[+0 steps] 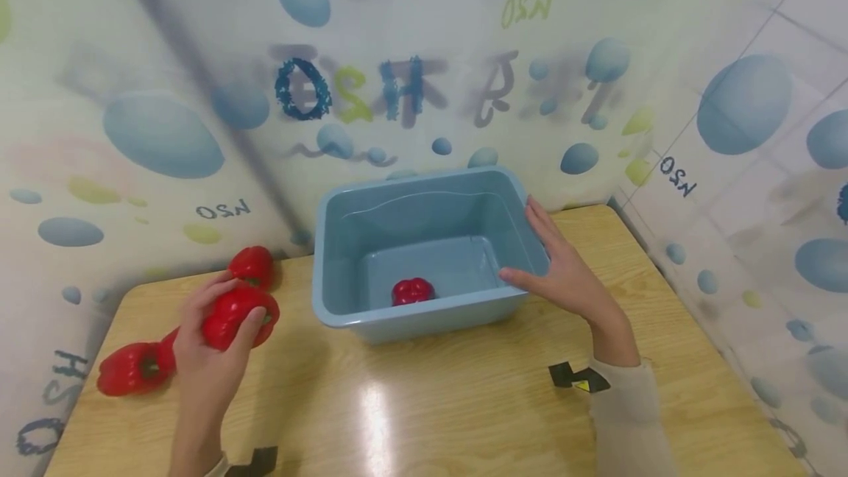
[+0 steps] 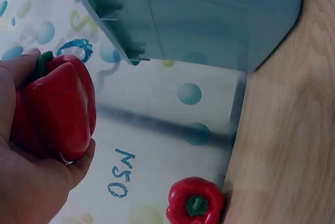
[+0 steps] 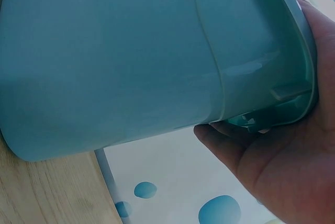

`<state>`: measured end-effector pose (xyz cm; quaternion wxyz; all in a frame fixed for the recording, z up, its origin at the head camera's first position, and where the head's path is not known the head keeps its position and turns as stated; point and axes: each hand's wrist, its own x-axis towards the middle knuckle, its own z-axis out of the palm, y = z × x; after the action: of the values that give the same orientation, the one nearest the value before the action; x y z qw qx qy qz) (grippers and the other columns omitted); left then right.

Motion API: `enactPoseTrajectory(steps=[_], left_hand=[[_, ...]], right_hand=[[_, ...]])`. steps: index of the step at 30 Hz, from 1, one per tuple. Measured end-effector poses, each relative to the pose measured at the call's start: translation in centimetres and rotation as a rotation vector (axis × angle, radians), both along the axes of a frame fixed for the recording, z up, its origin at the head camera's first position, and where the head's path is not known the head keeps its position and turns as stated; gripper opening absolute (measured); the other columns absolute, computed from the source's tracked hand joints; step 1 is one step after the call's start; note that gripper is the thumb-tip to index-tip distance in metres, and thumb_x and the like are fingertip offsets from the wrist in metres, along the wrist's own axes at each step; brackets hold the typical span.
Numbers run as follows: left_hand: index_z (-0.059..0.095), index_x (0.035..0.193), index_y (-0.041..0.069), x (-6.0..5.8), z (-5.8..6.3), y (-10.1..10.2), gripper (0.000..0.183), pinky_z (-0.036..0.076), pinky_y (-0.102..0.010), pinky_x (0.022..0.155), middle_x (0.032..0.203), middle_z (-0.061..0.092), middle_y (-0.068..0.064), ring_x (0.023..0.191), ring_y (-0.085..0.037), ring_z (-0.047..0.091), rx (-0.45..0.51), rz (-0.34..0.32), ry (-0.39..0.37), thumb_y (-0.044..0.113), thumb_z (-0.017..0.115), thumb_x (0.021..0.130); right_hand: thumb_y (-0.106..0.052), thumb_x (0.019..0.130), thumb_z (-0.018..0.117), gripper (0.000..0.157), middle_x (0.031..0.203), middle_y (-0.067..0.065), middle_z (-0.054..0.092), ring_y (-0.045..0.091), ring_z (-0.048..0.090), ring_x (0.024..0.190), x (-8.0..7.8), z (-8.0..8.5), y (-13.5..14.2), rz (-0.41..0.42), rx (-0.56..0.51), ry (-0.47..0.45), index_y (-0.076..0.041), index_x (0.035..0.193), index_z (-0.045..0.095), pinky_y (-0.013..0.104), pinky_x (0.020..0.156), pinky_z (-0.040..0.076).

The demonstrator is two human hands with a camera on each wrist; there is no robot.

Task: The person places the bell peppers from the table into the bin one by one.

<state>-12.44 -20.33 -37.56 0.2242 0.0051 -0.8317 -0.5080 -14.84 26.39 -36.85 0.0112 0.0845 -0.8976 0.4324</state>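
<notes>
My left hand [image 1: 208,370] grips a red bell pepper [image 1: 228,319] above the table, left of a blue plastic basin [image 1: 424,319]. In the left wrist view, the thumb lies by the green stem of this bell pepper [image 2: 60,111] and the fingers wrap beneath it. My right hand [image 1: 570,282] holds the basin at its front right corner, thumb over the rim and the other fingers along the right side. Seen from the right wrist, fingertips [image 3: 222,140] reach below the rim outside the basin wall [image 3: 131,62]. One red bell pepper [image 1: 412,291] lies inside the basin.
Another red bell pepper [image 1: 252,266] sits behind my left hand at the table's back edge. Farther left lies a bell pepper [image 1: 129,370], touching one partly hidden by my hand. The wooden table [image 1: 424,403] meets a patterned curtain [image 1: 424,131] behind the basin.
</notes>
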Motion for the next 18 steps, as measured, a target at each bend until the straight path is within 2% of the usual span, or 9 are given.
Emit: enactPoseTrajectory(steps=[6,18], left_hand=[[0.056,0.140,0.010,-0.3,0.2,0.8,0.063,0.050,-0.006,0.088,0.151,0.052,-0.002,0.134,-0.014,0.047,0.028,-0.035,0.045,-0.005,0.075,0.082],[0.053,0.141,0.008,-0.6,0.8,1.7,0.064,0.051,-0.008,0.089,0.151,0.050,-0.001,0.136,-0.016,0.045,0.065,-0.091,0.076,-0.006,0.074,0.082]], right_hand=[[-0.044,0.085,0.076,0.105,0.171,-0.014,-0.002,0.029,0.002,0.161,0.0,0.1,0.1,0.006,0.004,0.000,-0.029,0.163,0.006,0.074,0.119,0.017],[-0.044,0.085,0.076,0.105,0.172,-0.009,-0.002,0.029,0.002,0.161,0.0,0.0,0.0,0.022,-0.012,0.005,-0.027,0.163,0.007,0.075,0.119,0.016]])
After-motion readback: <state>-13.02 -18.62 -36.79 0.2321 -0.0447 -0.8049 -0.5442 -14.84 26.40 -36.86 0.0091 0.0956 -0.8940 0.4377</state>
